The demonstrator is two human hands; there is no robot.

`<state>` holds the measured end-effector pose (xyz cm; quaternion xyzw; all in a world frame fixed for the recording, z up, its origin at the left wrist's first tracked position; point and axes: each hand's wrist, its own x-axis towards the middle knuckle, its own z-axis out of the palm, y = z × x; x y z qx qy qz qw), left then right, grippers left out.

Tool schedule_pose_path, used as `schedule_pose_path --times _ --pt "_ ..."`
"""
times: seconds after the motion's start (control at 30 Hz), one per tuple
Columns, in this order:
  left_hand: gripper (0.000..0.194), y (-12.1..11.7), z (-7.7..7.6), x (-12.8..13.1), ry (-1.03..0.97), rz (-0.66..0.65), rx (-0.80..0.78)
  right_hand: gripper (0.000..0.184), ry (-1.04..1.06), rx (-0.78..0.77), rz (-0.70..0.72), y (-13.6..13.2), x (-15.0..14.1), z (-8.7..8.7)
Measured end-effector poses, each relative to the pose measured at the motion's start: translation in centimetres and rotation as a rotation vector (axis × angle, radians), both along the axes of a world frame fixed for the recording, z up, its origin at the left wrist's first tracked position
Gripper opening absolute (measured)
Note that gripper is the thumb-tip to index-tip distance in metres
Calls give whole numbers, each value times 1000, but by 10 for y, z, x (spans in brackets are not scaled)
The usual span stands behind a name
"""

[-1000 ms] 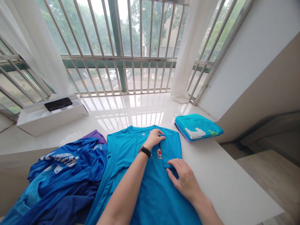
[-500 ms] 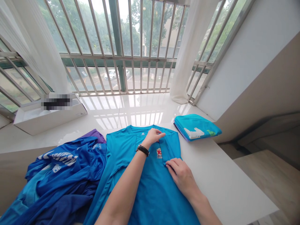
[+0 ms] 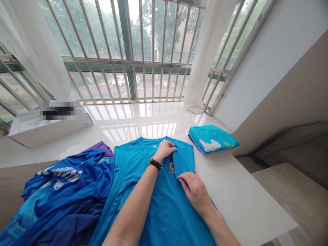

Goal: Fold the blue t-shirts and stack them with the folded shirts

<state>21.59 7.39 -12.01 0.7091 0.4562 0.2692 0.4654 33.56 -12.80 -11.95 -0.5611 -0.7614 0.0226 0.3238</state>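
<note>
A turquoise T-shirt (image 3: pixel 138 171) lies spread flat on the white ledge (image 3: pixel 238 194) in front of me, collar toward the window. Its right sleeve (image 3: pixel 183 160) is folded inward over the chest, beside a small red logo. My left hand (image 3: pixel 165 149), with a black watch on the wrist, pinches the top of that folded sleeve near the shoulder. My right hand (image 3: pixel 193 189) is closed on the sleeve's lower end, fingers curled over the fabric.
A heap of dark blue and purple shirts (image 3: pixel 64 191) lies at the left. A folded turquoise stack (image 3: pixel 212 138) sits at the right, near the ledge's edge. A white box (image 3: pixel 48 124) stands far left. Barred windows and white curtains are behind.
Both hands have shifted slightly left with the folded sleeve, drawing it further over the chest. The view has drifted a little to the right.
</note>
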Motion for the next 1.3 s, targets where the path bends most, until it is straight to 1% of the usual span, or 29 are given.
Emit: schedule_pose_path --times 0.13,0.23,0.33,0.4,0.43,0.5,0.6,0.67,0.73,0.87,0.97,1.07,1.2,1.3 --pt "31 -1 3 0 -30 28 -48 13 32 20 -33 2 0 -3" --pt "44 -2 9 -4 -31 -39 -136 11 86 39 -60 2 0 -3" --pt "57 -4 17 -13 27 -95 -217 11 148 56 -74 2 0 -2" --pt "67 -5 22 -18 81 -110 -210 12 187 61 -82 2 -1 0" --pt "68 -6 24 -20 101 -119 -194 12 202 62 -85 1 -2 1" --pt "64 -6 28 -23 122 -128 -161 12 216 62 -94 1 -2 2" --pt "49 -6 30 -23 106 -128 -140 13 204 76 -111 2 -1 3" --pt "40 -5 28 -21 95 -135 -142 13 187 98 -125 3 -1 2" --pt "36 -4 24 -20 90 -130 -142 15 160 113 -141 3 -1 1" --pt "36 -1 15 -18 87 -76 -113 17 79 98 -202 3 -1 -2" --pt "34 1 13 -18 79 -63 -86 19 60 77 -220 3 -1 -5" --pt "32 1 14 -18 69 -77 -78 22 69 49 -217 3 0 -8" --pt "32 1 15 -18 65 -84 -77 30 40 5 -188 5 0 -8" --pt "32 0 15 -18 66 -91 -76 29 23 -12 -162 5 -1 -6"
